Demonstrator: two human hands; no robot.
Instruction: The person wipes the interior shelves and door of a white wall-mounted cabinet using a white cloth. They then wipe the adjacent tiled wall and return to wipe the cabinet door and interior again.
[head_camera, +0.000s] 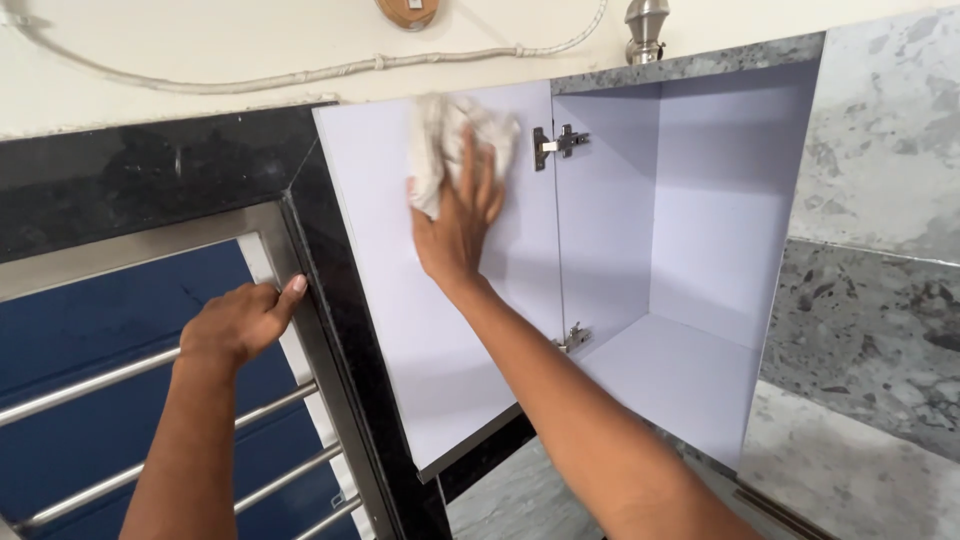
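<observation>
My right hand (458, 222) presses a crumpled white cloth (445, 138) flat against the inner face of an open pale lilac cabinet door (385, 290), near its top edge. My fingers are spread over the cloth. My left hand (238, 322) rests on the steel window frame (300, 330) to the left, thumb up along the upright bar, holding nothing else. The cabinet interior (690, 260) is bare, with two metal hinges (556, 143) on the door's right edge.
A black granite surround (120, 170) borders the window with horizontal steel bars (100, 385). Grey speckled stone (880, 300) frames the cabinet at right. A white cable (300, 72) runs along the cream wall above; a metal fitting (646, 30) stands up top.
</observation>
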